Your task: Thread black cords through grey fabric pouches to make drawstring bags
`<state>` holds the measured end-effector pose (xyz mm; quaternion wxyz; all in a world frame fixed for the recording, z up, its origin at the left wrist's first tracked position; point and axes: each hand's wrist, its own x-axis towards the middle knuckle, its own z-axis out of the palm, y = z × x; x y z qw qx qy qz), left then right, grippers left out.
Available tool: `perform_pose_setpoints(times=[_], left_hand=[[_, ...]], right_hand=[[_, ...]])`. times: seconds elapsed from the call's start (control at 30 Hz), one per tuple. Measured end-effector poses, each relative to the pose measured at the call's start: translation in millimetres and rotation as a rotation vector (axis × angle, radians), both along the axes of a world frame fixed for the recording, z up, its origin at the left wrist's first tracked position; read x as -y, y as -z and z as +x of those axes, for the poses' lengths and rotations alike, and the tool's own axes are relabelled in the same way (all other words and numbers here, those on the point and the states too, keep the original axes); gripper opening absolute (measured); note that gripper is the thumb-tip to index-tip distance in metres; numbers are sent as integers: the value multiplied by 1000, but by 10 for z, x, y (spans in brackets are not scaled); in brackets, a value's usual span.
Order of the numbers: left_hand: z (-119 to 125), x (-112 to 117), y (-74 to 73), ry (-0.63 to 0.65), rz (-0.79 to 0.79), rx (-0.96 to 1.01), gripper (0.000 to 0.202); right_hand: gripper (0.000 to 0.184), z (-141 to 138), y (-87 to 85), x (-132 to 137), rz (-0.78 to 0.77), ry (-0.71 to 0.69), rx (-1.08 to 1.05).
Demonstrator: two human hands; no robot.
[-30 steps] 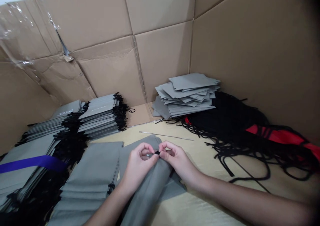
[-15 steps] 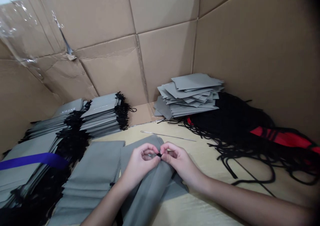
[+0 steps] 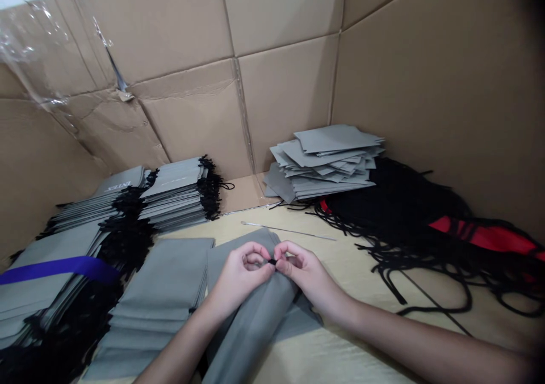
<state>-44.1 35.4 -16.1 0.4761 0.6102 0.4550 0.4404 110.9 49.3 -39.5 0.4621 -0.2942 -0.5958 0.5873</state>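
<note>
Thumb and fingertips of my left hand [image 3: 244,270] pinch a short piece of black cord [image 3: 272,262]. My right hand [image 3: 302,273] grips the same cord from the other side, the fingertips of both hands almost touching. Under the hands a grey fabric pouch [image 3: 258,316] hangs down towards me, partly folded over. Most of the cord is hidden by my fingers. More grey fabric lies flat beneath the pouch. A thin metal threading needle [image 3: 289,231] rests on the table just beyond my hands.
Left of my hands lies a grey pouch stack [image 3: 166,276]. Farther left are corded pouch stacks [image 3: 174,182], one under a blue band [image 3: 59,270]. At the back sits a loose pouch pile [image 3: 336,146]; black cords [image 3: 417,202] spread right. Cardboard walls [image 3: 281,89] surround the table.
Both hands keep their pinch on the black cord with barely any movement. The whole view has shifted very slightly.
</note>
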Motion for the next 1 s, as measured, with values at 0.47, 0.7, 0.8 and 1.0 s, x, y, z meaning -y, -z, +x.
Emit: perform_pose_setpoints(times=[0.47,0.7,0.8,1.0], left_hand=[[5,28,-8,66,54,-75,18],[28,53,-5,20,112,-140,15],[37,42,1,51,71,-80,17],[53,33,31,149,-15,92,27]], right_hand=[[29,0,10,-14,6,-66,36],[24,5,50,-29,16,-98,37],[25,8,55,-37,11,-99,12],[27,18,58,-12,5,-82,11]])
